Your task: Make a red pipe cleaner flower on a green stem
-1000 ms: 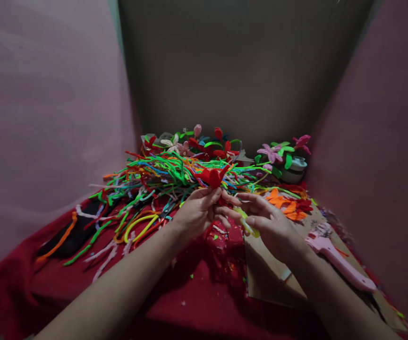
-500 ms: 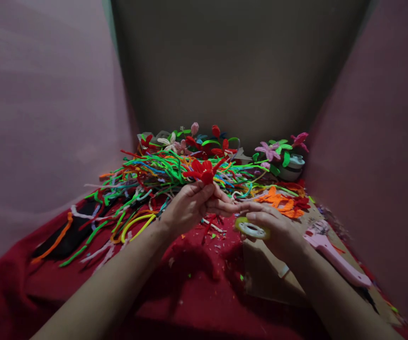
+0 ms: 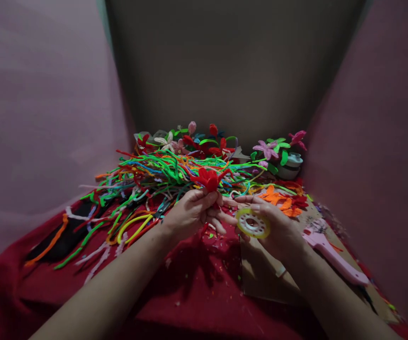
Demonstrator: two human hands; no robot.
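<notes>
A red fuzzy flower [image 3: 209, 179] stands upright above my left hand [image 3: 193, 212], its base pinched between thumb and forefinger while the other fingers spread to the right. My right hand [image 3: 276, 226] is just to the right, holding a yellow-rimmed tape roll [image 3: 252, 223] with its face turned toward the camera. The fingertips of both hands are close together below the flower. Whether a strip of tape runs between them cannot be made out.
Behind my hands lies a heap of coloured pipe cleaners [image 3: 168, 165]. Finished flowers [image 3: 266, 150] stand at the back. Yellow-handled scissors [image 3: 136, 224] lie left, orange petals [image 3: 278, 200] right. A pink glue gun [image 3: 335, 255] rests on cardboard [image 3: 267, 278] at the right.
The tape roll has turned to show more of its face. The red flower has shifted slightly right and down with my left hand, whose lower fingers have spread.
</notes>
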